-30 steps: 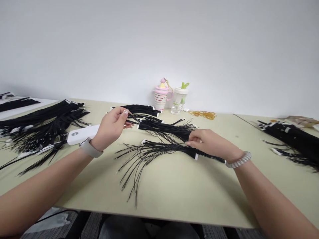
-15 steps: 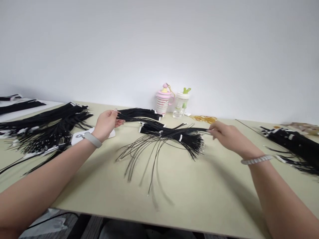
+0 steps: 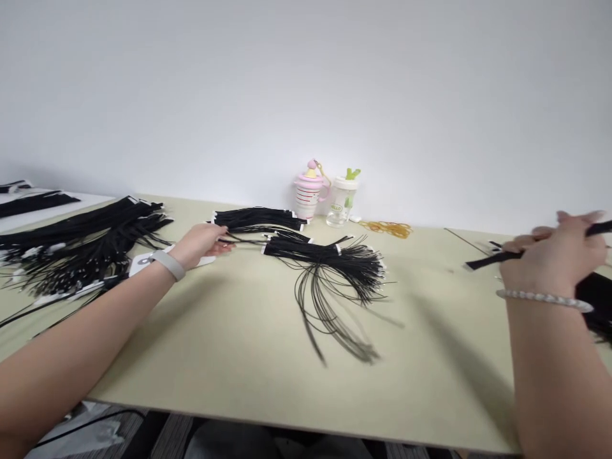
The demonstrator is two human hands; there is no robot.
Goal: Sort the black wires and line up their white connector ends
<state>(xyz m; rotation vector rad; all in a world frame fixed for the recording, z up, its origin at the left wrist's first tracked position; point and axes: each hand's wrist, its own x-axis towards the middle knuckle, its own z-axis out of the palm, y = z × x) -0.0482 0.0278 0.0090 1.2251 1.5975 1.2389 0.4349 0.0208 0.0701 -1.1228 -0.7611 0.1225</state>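
While the left hand (image 3: 203,245) is pinching thin black strands (image 3: 246,241), fingertips together, the right hand (image 3: 557,248) is clamping a flat black strip (image 3: 495,259) near the right-hand cable pile (image 3: 597,296). Mid-scene, a fanned cable bundle (image 3: 351,264) is lying on the pale table (image 3: 229,357), well apart from the right hand. Behind, a pink cup (image 3: 306,196) is standing beside a clear bottle (image 3: 340,205).
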